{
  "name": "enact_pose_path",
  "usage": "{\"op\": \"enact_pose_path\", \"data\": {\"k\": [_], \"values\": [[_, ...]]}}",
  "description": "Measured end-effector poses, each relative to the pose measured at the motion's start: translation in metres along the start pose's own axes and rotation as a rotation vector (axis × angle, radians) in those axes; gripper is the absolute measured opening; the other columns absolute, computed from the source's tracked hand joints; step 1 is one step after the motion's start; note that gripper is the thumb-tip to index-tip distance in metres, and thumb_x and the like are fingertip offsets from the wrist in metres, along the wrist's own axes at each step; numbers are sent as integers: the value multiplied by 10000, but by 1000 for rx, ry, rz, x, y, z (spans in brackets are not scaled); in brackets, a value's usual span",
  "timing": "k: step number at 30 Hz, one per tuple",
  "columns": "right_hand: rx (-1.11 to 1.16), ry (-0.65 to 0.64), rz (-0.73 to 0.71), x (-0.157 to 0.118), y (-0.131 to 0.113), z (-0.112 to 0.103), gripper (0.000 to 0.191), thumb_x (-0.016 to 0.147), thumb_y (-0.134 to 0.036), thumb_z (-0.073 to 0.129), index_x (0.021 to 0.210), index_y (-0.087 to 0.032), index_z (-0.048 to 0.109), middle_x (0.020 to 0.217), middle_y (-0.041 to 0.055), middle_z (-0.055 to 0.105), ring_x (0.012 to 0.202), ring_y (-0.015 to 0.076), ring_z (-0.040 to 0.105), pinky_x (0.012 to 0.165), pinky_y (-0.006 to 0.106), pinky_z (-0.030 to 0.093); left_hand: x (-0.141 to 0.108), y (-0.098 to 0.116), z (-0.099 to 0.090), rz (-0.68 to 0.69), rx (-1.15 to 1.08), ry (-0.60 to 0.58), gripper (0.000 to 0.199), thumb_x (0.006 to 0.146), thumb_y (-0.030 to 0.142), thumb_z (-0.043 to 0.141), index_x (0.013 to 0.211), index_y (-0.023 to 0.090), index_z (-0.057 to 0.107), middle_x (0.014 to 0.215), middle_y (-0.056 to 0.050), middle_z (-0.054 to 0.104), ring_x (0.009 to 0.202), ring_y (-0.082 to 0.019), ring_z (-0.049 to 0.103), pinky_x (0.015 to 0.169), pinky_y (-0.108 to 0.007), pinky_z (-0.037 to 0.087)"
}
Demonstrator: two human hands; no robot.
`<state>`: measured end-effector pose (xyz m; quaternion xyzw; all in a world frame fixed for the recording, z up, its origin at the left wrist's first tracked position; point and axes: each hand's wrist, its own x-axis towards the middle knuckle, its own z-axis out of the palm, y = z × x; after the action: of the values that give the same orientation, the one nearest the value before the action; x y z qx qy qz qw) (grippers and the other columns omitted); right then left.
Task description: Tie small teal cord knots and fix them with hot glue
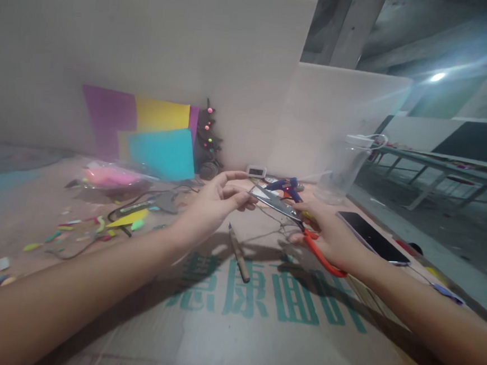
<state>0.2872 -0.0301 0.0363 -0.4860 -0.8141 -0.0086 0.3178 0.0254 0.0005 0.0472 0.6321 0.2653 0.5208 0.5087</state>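
Note:
My right hand grips a pair of scissors by its red-orange handles. The blades are slightly parted and point left, toward the fingertips of my left hand. Thumb and fingers of that hand are drawn together in a pinch right at the blade tips; whatever they hold is too small to make out. Below the two hands, a wooden-handled pointed tool lies on the board, which carries green printed characters. A blue glue gun rests behind the scissors.
Colored sheets and a small dark tree with colored balls stand against the pale partition. Scattered colored scraps and a pink bag lie left. A clear bottle and a phone are right. A small white display sits behind.

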Motion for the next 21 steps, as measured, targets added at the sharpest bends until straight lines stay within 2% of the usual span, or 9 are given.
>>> {"op": "enact_pose_path", "data": {"k": [3, 9, 16, 21], "values": [[16, -122, -7, -1, -7, 1, 544, 745, -430, 725, 1240, -246, 595, 1213, 96, 642, 1020, 281, 632, 831, 392, 517, -3, 3, 5, -10, 34, 3, 355, 859, 162, 627, 1187, 152, 490, 800, -5, 703, 755, -134, 677, 707, -251, 480], [146, -171, -11, -2, -12, 6, 477, 773, -404, 700, 1206, -232, 597, 1212, 87, 642, 1034, 270, 624, 870, 398, 502, -6, 1, 11, -65, 22, -36, 371, 842, 94, 609, 1187, 163, 489, 776, 5, 694, 731, -129, 681, 715, -252, 494], [127, -138, 30, -3, -10, 8, 460, 769, -380, 704, 1189, -216, 614, 1109, 77, 679, 970, 259, 644, 831, 368, 512, -8, 3, 10, -46, 49, -80, 376, 851, 144, 623, 1199, 159, 482, 767, -15, 716, 755, -143, 683, 725, -263, 490], [40, -79, 46, -3, -13, 4, 457, 759, -394, 716, 1163, -195, 638, 1121, 105, 683, 983, 292, 643, 816, 392, 520, -8, 2, 9, -26, 59, -90, 382, 851, 183, 640, 1202, 165, 489, 811, -30, 727, 782, -160, 691, 746, -282, 493]]}}
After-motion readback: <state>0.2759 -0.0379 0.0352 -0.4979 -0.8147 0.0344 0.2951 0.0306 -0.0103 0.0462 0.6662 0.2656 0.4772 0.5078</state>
